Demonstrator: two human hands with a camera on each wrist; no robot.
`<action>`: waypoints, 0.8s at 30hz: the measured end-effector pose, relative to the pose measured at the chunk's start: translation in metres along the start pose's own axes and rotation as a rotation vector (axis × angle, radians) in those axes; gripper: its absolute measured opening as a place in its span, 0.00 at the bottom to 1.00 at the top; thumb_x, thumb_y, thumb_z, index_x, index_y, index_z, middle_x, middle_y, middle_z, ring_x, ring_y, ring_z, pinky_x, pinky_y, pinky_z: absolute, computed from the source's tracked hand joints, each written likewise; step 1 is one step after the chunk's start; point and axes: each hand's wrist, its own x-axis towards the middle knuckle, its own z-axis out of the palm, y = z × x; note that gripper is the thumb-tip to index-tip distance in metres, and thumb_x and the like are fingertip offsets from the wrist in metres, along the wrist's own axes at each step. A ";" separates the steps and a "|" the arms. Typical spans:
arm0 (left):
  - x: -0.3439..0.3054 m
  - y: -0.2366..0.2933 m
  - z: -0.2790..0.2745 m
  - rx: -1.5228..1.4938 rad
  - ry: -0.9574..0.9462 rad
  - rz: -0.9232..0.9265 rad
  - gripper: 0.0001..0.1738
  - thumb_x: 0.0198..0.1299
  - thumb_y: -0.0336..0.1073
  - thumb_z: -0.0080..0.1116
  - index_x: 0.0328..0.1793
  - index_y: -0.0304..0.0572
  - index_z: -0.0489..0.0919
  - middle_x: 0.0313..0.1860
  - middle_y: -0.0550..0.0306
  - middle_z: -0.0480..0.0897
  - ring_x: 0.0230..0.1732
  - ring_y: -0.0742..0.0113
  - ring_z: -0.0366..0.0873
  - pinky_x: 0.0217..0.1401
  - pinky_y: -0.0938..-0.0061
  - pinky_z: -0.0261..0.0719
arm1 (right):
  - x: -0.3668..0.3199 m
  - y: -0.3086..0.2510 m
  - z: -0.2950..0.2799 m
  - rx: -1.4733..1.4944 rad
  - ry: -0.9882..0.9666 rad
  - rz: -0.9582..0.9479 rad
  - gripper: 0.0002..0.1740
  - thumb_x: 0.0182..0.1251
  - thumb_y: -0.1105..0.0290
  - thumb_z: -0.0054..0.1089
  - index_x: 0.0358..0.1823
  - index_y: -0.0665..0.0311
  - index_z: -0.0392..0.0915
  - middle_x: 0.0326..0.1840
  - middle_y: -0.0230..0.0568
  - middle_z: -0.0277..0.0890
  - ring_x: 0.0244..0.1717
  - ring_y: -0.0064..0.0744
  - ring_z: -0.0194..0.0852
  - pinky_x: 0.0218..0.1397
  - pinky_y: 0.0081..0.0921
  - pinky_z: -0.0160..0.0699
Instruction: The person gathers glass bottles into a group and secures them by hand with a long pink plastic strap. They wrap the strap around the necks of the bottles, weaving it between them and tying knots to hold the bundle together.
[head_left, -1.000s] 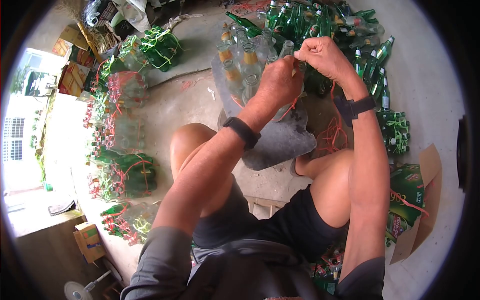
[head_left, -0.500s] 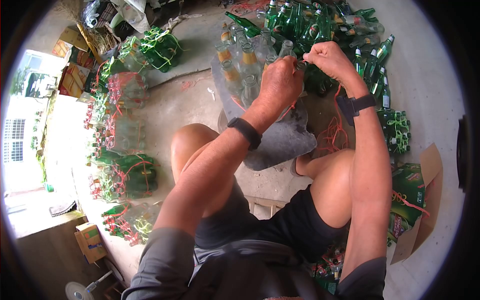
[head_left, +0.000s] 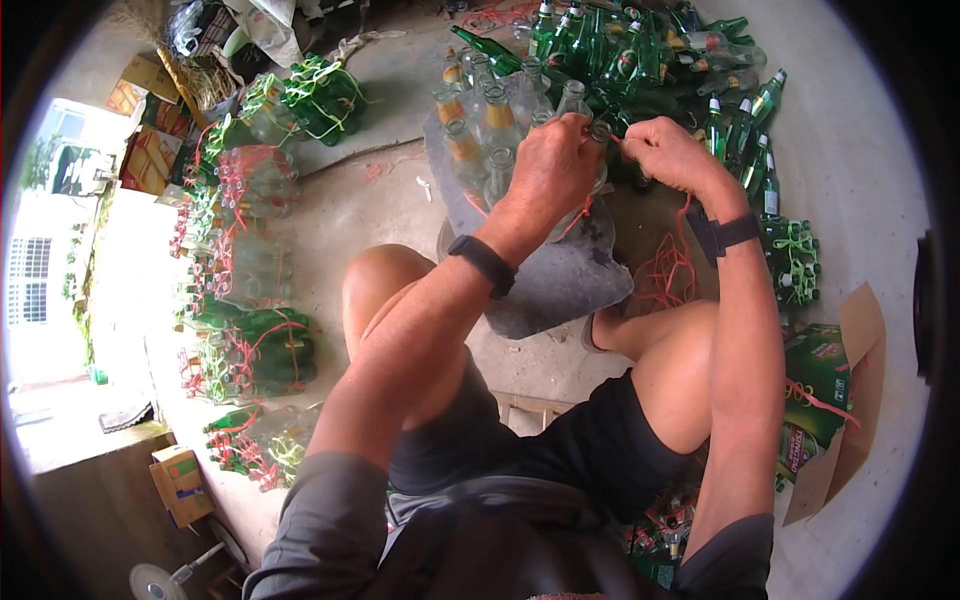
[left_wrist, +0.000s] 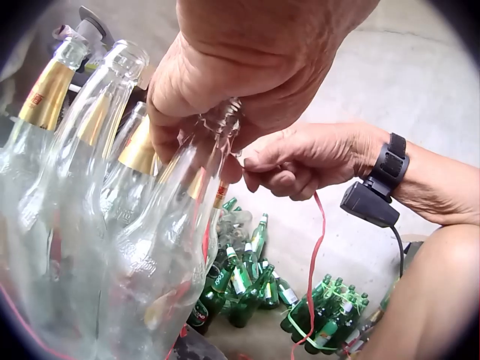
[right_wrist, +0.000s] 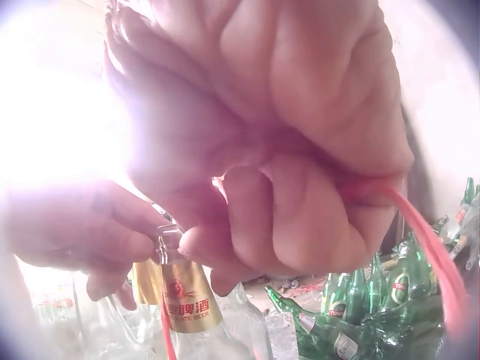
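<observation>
Clear glass bottles (head_left: 500, 125), some with gold neck labels, stand bunched on a grey slab (head_left: 560, 290). My left hand (head_left: 555, 170) is over the bunch. In the left wrist view the fingers of the left hand (left_wrist: 240, 82) curl round the neck of a clear bottle (left_wrist: 161, 240). Just to the right, my right hand (head_left: 675, 155) grips red plastic string (right_wrist: 427, 232), which trails down from the fist. A short stretch of it runs between both hands. Red string also passes around the bunched bottles. In the right wrist view a gold-labelled bottle (right_wrist: 187, 296) stands beneath the hands.
Loose green bottles (head_left: 610, 50) are heaped behind the bunch. Tied bundles of bottles (head_left: 255, 270) line the floor at left. A tangle of red string (head_left: 665, 275) lies right of the slab. An open carton (head_left: 815, 400) stands at far right, near the knee.
My right hand has moved right and down, away from the left hand, drawing the red string out. The left hand stays at the bottle necks, almost unmoved.
</observation>
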 end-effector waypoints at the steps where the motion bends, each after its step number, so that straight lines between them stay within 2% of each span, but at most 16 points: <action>1: -0.001 0.000 -0.002 0.013 0.028 0.025 0.13 0.65 0.33 0.64 0.51 0.32 0.86 0.44 0.37 0.89 0.47 0.35 0.87 0.50 0.51 0.84 | -0.004 -0.001 0.000 -0.035 -0.002 -0.011 0.15 0.71 0.65 0.60 0.29 0.68 0.81 0.19 0.35 0.69 0.24 0.25 0.64 0.29 0.35 0.67; 5: -0.008 0.007 -0.017 0.096 -0.020 0.049 0.14 0.66 0.32 0.64 0.54 0.34 0.84 0.47 0.37 0.88 0.48 0.35 0.86 0.50 0.50 0.84 | -0.017 -0.005 -0.002 -0.085 -0.018 -0.032 0.13 0.70 0.66 0.61 0.32 0.69 0.84 0.20 0.37 0.74 0.25 0.27 0.67 0.31 0.37 0.69; 7: -0.012 0.019 -0.028 0.191 0.006 0.185 0.16 0.65 0.30 0.64 0.58 0.36 0.83 0.49 0.40 0.86 0.49 0.36 0.85 0.49 0.49 0.84 | -0.022 -0.010 -0.005 -0.110 -0.043 -0.032 0.13 0.69 0.66 0.61 0.34 0.69 0.85 0.22 0.39 0.77 0.26 0.28 0.71 0.32 0.37 0.71; 8: -0.013 0.025 -0.032 0.191 0.006 0.186 0.16 0.65 0.30 0.64 0.58 0.36 0.83 0.49 0.40 0.86 0.49 0.36 0.85 0.49 0.49 0.84 | -0.025 -0.012 -0.006 -0.136 -0.069 -0.030 0.12 0.69 0.66 0.62 0.36 0.69 0.87 0.24 0.42 0.80 0.27 0.29 0.75 0.34 0.37 0.73; 10: -0.015 0.035 -0.039 0.324 0.050 0.346 0.17 0.63 0.28 0.64 0.59 0.38 0.82 0.50 0.43 0.86 0.48 0.39 0.86 0.48 0.51 0.85 | -0.030 -0.015 -0.008 -0.126 -0.083 -0.024 0.12 0.69 0.66 0.62 0.38 0.68 0.87 0.27 0.45 0.82 0.29 0.30 0.79 0.36 0.38 0.75; 12: -0.018 0.038 -0.035 0.211 0.036 0.357 0.19 0.62 0.26 0.63 0.60 0.39 0.82 0.50 0.44 0.86 0.48 0.40 0.86 0.47 0.52 0.85 | -0.035 -0.020 -0.009 -0.116 -0.098 -0.017 0.12 0.69 0.66 0.62 0.40 0.68 0.88 0.29 0.48 0.85 0.32 0.31 0.82 0.38 0.38 0.78; 14: -0.023 0.041 -0.028 0.097 0.020 0.366 0.20 0.60 0.24 0.62 0.60 0.39 0.81 0.50 0.45 0.86 0.48 0.41 0.86 0.47 0.53 0.85 | -0.040 -0.027 -0.010 -0.127 -0.170 -0.073 0.12 0.69 0.66 0.61 0.43 0.69 0.87 0.34 0.56 0.86 0.35 0.37 0.85 0.43 0.40 0.80; 16: -0.031 0.041 -0.020 0.061 -0.116 0.275 0.25 0.59 0.21 0.60 0.65 0.38 0.79 0.52 0.44 0.86 0.49 0.42 0.87 0.47 0.55 0.86 | -0.046 -0.036 -0.011 -0.173 -0.172 -0.079 0.12 0.69 0.67 0.61 0.43 0.69 0.87 0.35 0.59 0.85 0.34 0.40 0.85 0.43 0.41 0.80; 17: -0.033 0.041 -0.016 0.097 -0.142 0.291 0.27 0.59 0.21 0.59 0.67 0.37 0.76 0.53 0.43 0.86 0.50 0.41 0.86 0.46 0.54 0.86 | -0.049 -0.040 -0.011 -0.217 -0.172 -0.085 0.12 0.69 0.67 0.61 0.44 0.69 0.87 0.36 0.62 0.84 0.34 0.43 0.85 0.43 0.42 0.80; 18: -0.035 0.041 -0.013 0.098 -0.143 0.290 0.27 0.59 0.21 0.59 0.67 0.37 0.76 0.53 0.43 0.86 0.50 0.41 0.86 0.46 0.54 0.86 | -0.052 -0.042 -0.010 -0.215 -0.173 -0.085 0.12 0.69 0.67 0.61 0.44 0.69 0.87 0.36 0.62 0.84 0.34 0.43 0.85 0.43 0.42 0.80; 20: -0.038 0.040 -0.009 0.067 -0.274 0.200 0.27 0.58 0.20 0.59 0.66 0.36 0.75 0.52 0.41 0.85 0.49 0.40 0.86 0.46 0.53 0.86 | -0.058 -0.046 -0.010 -0.189 -0.172 -0.097 0.12 0.69 0.67 0.62 0.43 0.69 0.86 0.38 0.66 0.83 0.33 0.46 0.83 0.43 0.42 0.80; 24: -0.041 0.047 -0.008 0.022 -0.197 0.218 0.23 0.61 0.22 0.60 0.63 0.35 0.76 0.49 0.40 0.84 0.47 0.38 0.85 0.45 0.51 0.85 | -0.071 -0.045 -0.016 -0.116 -0.134 -0.155 0.12 0.68 0.67 0.63 0.39 0.72 0.84 0.32 0.63 0.80 0.29 0.41 0.77 0.38 0.41 0.77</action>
